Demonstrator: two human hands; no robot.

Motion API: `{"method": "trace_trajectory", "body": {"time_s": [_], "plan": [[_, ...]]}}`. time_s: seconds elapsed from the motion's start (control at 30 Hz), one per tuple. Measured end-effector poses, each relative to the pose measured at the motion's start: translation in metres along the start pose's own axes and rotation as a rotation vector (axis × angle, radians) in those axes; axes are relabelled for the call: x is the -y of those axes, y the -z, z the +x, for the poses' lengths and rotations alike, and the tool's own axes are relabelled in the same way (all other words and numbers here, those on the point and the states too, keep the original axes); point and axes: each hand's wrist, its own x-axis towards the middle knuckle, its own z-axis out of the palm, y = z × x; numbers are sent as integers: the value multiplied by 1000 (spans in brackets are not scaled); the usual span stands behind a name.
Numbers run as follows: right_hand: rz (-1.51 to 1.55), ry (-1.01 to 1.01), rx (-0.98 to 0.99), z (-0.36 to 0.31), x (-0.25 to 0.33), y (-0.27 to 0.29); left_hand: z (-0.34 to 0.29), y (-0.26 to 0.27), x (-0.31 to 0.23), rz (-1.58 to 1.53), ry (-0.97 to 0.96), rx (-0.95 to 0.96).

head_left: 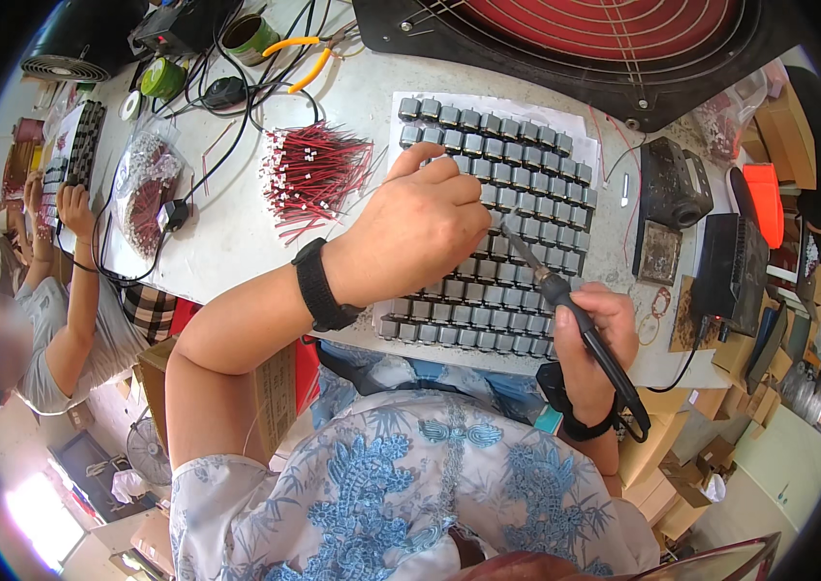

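In my right hand point(583, 370) is a black-handled soldering iron point(580, 324), gripped like a pen. Its metal tip points up and left, ending among small grey motors point(526, 203) set in tight rows on a pale sheet. My left hand point(420, 225) is over the left side of these rows, close to the iron's tip. The fingers there are curled together; whatever they pinch is hidden behind the hand. To the left of the rows lies a heap of red and dark wires point(313, 174) with small white connectors.
Behind the motors stands a large fan point(614, 29) with a wire guard. Orange-handled pliers point(309, 68) and black cables point(236, 107) lie at the back left, near a bag of wires point(144, 189). A black box point(732, 271) sits right. A co-worker point(71, 320) works far left.
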Motion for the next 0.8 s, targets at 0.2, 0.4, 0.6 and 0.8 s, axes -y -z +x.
{"method": "trace_trajectory", "body": {"time_s": [0.2,0.4,0.6,0.8], "plan": [[-32,87,-5,-2,-8,5,1,0,-2,-15,15,-27],[-26,75,10,-2,-7,5,0,1,-1,-8,14,-13],[41,0,-63,-5,-6,8,0,1,-1,-17,11,-27],[-28,60,-8,-4,-8,6,-1,1,-1,-14,20,-22]]}}
